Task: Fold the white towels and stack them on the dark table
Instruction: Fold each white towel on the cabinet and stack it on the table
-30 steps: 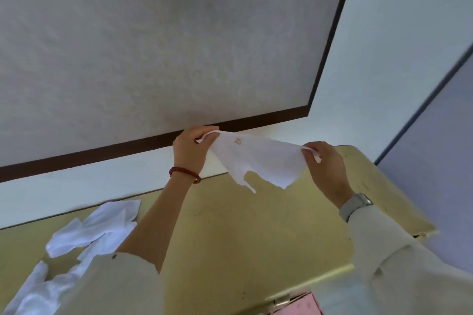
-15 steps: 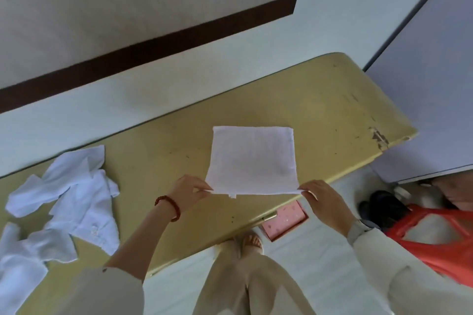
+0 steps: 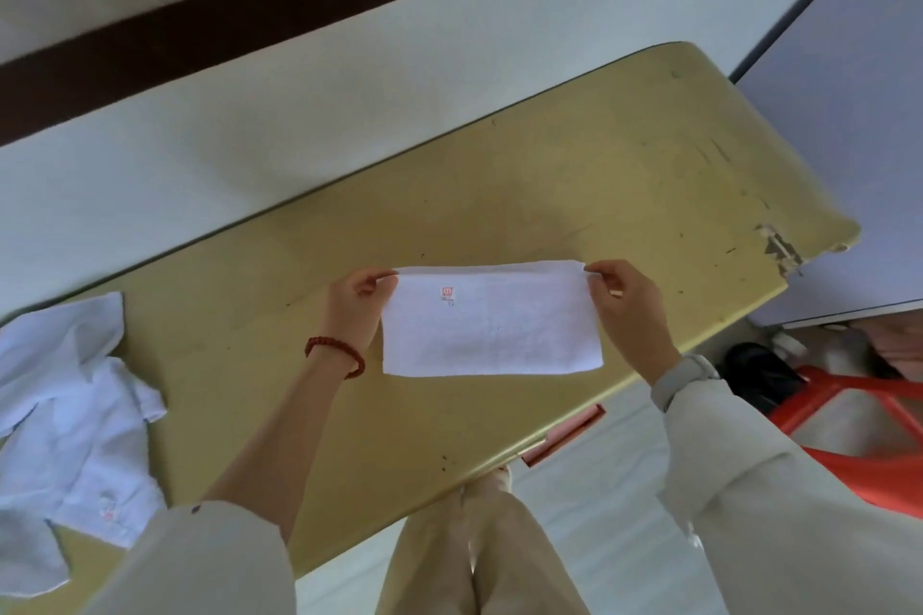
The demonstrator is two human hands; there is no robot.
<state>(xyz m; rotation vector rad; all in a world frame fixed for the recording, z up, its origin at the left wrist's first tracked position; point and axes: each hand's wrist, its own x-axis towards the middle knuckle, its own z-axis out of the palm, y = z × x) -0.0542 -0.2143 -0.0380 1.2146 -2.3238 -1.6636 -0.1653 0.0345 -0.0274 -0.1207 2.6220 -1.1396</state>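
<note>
We look down on a long yellow-green table [image 3: 624, 175] that runs slantwise across the view, its far edge against a pale wall [image 3: 249, 125] with a dark brown band [image 3: 279, 10] higher up, and its right end chipped and scuffed at the corner; the task speaks of a dark table, but this olive-yellow one is the only table we see. At the left end of the table lies a loose heap of white towels [image 3: 75, 439], crumpled and unfolded, well apart from our hands. To the right, below the table's end, we see something bright orange-red [image 3: 859, 439], partly cut off by the frame, and beside it a dark shape too blurred for us to name. Our own light trousers [image 3: 479, 549] show at the bottom, past the near edge of the table. Near the middle of the table lies the folded white towel [image 3: 492, 320], now a flat wide rectangle doubled over, with a small red mark near its upper left. We hold it by its two far corners: our left hand [image 3: 354, 310] pinches the upper left corner between thumb and fingers, and our right hand [image 3: 629, 310] pinches the upper right corner the same way. A red bead bracelet [image 3: 337, 355] circles the left wrist, and a grey watch [image 3: 684, 377] sits at the right wrist just above the pale sleeve
</note>
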